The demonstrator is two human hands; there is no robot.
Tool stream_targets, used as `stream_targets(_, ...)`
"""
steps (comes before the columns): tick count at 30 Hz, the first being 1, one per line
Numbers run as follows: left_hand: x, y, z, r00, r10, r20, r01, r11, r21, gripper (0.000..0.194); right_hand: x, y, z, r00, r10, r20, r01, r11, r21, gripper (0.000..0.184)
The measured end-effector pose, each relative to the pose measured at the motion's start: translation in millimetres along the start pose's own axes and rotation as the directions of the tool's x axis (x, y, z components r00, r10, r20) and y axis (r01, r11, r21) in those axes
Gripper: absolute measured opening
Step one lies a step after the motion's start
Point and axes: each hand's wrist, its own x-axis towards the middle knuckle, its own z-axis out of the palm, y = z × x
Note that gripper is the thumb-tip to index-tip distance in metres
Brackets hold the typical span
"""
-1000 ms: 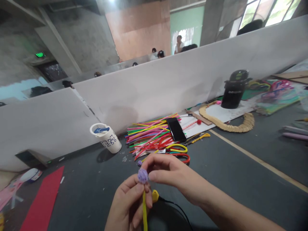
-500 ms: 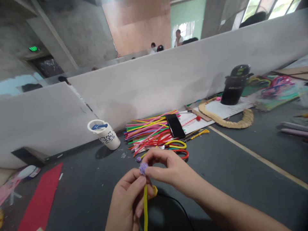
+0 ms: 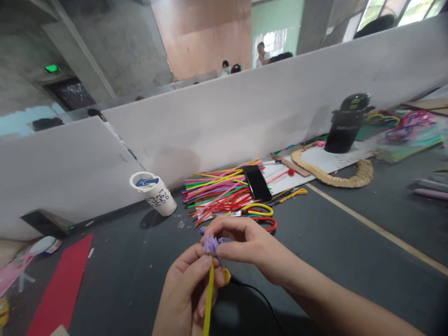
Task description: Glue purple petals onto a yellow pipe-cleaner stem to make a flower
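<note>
Between the thumb and fingers of my left hand (image 3: 191, 284) is a yellow pipe cleaner (image 3: 209, 301), its lower end running down toward the bottom edge. A fluffy purple pipe-cleaner flower head (image 3: 210, 244) tops it. My right hand (image 3: 245, 242) is closed, its thumb and curled fingers at the right and upper side of the purple head; a small purple bit shows by the thumb. Just beyond lie a second purple tip (image 3: 202, 230), partly hidden by the fingers, and scissors (image 3: 259, 210) with yellow and red handles near them.
Many colourful pipe cleaners (image 3: 217, 189) lie ahead, a black phone (image 3: 257, 182) on their right end. A white cup (image 3: 156, 193) stands to the left, a black bottle (image 3: 346, 123) far right. A yellow-tipped object (image 3: 227, 276) with a black cable sits behind my hands.
The purple head shows more fully now, as my right fingertips have shifted slightly right off its front. The yellow stem leans a little more. The view has shifted slightly.
</note>
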Motion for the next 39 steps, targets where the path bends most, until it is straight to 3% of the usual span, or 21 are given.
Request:
stream_targets(12, -2.0, -1.4, 2.1, 0.999, 0.003, -0.04, -0.002, 1.0, 0.023, 0.025, -2.1, -4.0, 0.1, 0.999, -0.04, -0.02, 0.038, 0.995, -0.094, 0.006)
stream_targets(39, -6.1, -0.9, 7.2, 0.983, 0.089, -0.161, -0.072, 0.992, 0.105, 0.027, -1.9, -4.1, 1.7, 0.998, -0.055, -0.006, 0.055, 0.997, -0.062, 0.013)
